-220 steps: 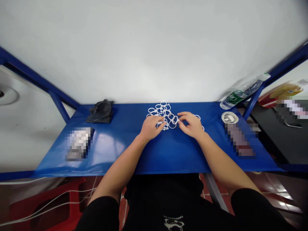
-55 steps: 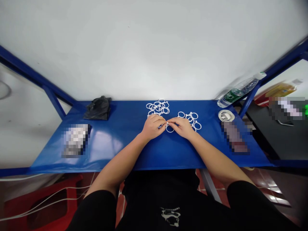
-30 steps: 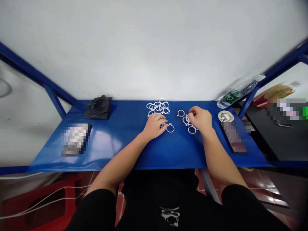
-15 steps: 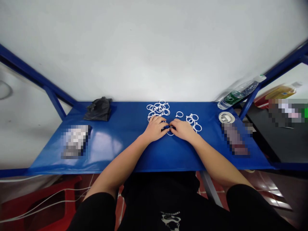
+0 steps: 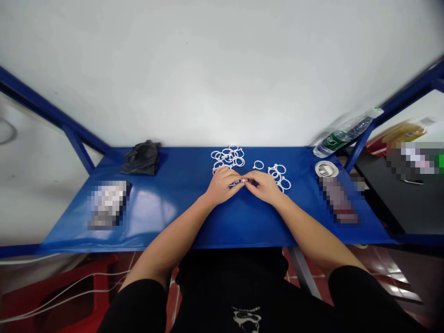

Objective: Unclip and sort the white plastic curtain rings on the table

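While hands pinch something white, thin rings overlap

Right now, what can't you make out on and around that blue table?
All from the head view:
Hold on the white piece between left hand and right hand: hidden by them.
Number of white rings in the left pile: they overlap, and the left hand covers some.
Flat object at far left: pixelated.
Shirt lettering: too small.
Red stool: cut off by bottom edge.

Open nearside tabletop, rings blocking beyond
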A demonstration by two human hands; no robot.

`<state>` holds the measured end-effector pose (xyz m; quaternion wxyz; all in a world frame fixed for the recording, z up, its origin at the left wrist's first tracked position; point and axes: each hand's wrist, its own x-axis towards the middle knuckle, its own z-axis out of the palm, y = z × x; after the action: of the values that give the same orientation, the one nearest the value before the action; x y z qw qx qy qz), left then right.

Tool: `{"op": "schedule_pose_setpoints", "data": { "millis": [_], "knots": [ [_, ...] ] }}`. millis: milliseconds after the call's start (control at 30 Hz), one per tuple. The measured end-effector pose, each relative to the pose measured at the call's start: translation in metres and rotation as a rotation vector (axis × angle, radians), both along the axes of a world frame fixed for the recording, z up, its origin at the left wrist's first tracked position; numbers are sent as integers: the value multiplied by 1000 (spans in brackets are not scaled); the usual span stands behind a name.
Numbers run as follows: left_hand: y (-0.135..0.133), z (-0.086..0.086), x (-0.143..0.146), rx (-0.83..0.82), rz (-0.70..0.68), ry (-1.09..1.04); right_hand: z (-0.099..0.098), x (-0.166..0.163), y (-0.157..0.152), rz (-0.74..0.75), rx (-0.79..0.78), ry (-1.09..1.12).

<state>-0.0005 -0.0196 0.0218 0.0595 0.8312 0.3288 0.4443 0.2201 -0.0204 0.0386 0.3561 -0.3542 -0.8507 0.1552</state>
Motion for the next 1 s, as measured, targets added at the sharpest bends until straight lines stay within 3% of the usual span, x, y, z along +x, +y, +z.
{"op": "schedule_pose_setpoints", "data": {
  "millis": [167, 333, 1000],
  "knots": [
    [0, 3, 0, 61, 26, -46, 2, 0, 1, -57, 87, 132],
    [0, 1, 0, 61, 40, -53, 4, -1, 1, -43, 107, 77],
    [-4, -1, 1, 97, -26, -35, 8, 2, 0, 120, 31, 53]
  ]
}}
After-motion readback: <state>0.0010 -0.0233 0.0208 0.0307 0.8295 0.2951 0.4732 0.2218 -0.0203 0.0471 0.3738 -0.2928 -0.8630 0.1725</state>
